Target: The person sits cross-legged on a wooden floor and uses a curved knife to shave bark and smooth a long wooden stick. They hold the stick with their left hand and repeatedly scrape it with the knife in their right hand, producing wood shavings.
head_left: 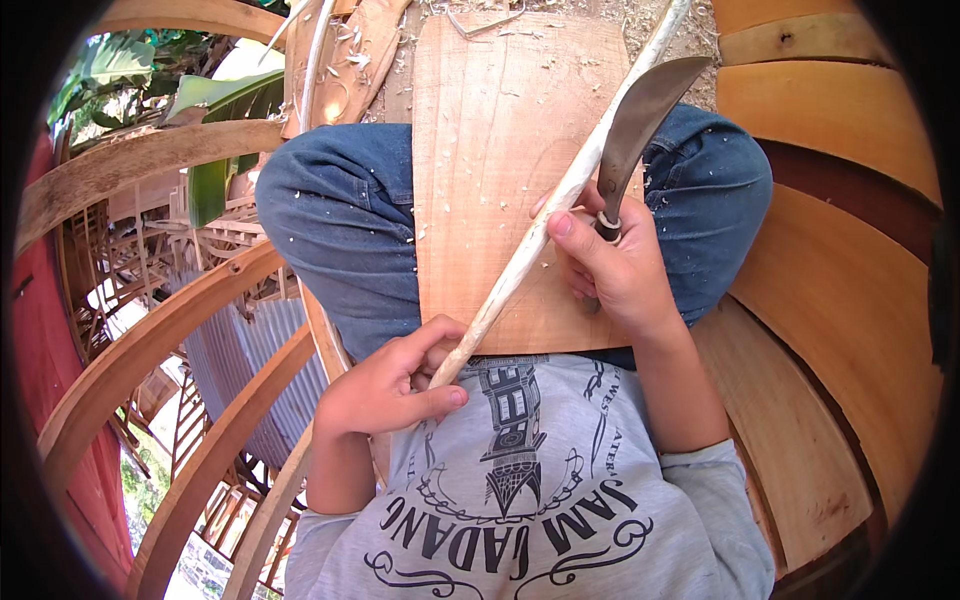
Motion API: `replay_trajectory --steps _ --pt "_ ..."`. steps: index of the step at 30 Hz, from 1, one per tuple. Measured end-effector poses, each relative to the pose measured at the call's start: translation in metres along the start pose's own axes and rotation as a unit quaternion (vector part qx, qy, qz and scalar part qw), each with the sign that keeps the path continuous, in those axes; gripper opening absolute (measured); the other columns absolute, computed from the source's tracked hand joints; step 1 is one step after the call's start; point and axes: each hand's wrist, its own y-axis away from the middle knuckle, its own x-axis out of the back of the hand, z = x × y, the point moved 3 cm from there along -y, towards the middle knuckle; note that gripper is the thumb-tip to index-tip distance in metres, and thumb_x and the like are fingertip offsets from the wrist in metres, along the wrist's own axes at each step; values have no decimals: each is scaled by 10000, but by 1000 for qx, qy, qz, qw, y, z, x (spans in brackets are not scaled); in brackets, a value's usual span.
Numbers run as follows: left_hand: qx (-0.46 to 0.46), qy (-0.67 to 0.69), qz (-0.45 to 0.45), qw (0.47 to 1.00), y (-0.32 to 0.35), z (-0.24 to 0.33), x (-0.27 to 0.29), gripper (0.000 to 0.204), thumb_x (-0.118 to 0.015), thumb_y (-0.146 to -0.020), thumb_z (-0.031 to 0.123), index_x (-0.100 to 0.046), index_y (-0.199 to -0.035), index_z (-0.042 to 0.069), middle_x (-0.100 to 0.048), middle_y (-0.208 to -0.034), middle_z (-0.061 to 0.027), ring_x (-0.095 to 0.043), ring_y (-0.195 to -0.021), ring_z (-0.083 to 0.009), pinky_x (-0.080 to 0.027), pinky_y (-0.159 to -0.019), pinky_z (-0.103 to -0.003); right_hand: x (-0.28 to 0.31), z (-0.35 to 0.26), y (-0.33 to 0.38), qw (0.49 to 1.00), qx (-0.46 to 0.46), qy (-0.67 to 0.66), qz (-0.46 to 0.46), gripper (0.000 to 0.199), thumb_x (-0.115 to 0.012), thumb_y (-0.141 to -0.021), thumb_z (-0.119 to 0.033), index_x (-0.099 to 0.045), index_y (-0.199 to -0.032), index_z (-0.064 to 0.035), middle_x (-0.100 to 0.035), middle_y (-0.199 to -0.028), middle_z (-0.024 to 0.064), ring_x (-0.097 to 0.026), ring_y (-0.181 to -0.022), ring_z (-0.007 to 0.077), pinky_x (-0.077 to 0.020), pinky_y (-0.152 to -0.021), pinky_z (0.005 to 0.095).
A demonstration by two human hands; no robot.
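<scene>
A long, pale, peeled wooden stick (pixel 520 265) slants across my lap, from near my belly up to the far right. My left hand (pixel 400 375) is closed around its near end, thumb along the side. In my right hand (pixel 618 262) is a curved knife (pixel 643 118), its dark, broad blade pointing away and hooking to the right. The blade lies close along the stick's right side; whether its edge touches the wood I cannot tell. My right thumb presses against the stick, and the knife's handle is mostly hidden by the fingers.
Under the stick, a flat wooden board (pixel 480 190) lies between my bent knees, with shavings scattered on it. Curved wooden planks (pixel 830 120) rise at the right. Open curved ribs (pixel 160 340) stand at the left, with a corrugated metal sheet (pixel 250 350) beyond and green leaves (pixel 225 100) farther off.
</scene>
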Motion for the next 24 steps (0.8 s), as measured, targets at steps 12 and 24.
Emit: replay_trajectory --steps 12,24 --pt "-115 138 77 981 -29 21 -20 395 -522 -919 381 -465 -992 -3 -444 -617 25 -379 -463 -15 -274 -392 -169 -12 -1 15 973 56 220 -46 200 -712 -795 -193 -663 -808 1 -541 -553 -8 -438 -553 40 -369 -493 245" --pt "-131 -76 163 975 -18 47 -26 270 -465 -958 285 -476 -936 16 -462 -669 -72 -449 -606 -135 -392 -589 -277 17 -23 25 761 266 580 117 656 -695 -591 -659 -447 -514 -56 -400 -423 77 -459 -377 252 -361 -383 322"
